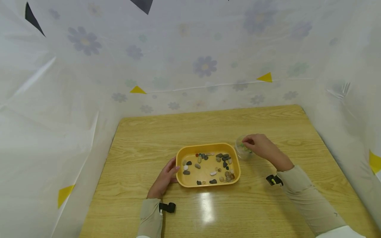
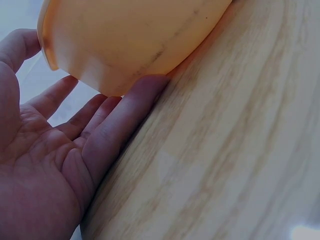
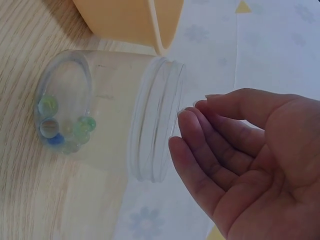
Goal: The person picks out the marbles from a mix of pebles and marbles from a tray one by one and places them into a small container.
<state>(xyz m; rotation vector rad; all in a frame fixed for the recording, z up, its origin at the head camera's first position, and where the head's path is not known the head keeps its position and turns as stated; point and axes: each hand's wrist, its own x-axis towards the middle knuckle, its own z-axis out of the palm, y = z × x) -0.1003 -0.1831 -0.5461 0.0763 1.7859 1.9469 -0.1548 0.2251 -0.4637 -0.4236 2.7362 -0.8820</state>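
- Resting flat against the yellow tray [image 1: 180,155], centre frame: left hand [image 1: 164,178], fingers straight.
- Hovering over the clear jar [image 1: 243,152] of marbles [image 3: 62,127], right of tray: right hand [image 1: 262,146], fingers relaxed, holding nothing.

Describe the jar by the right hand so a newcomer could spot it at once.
On the wooden table, look just right of the yellow tray of stones. The clear jar stands under the right hand; unlike the tray, it is see-through and holds glass marbles.
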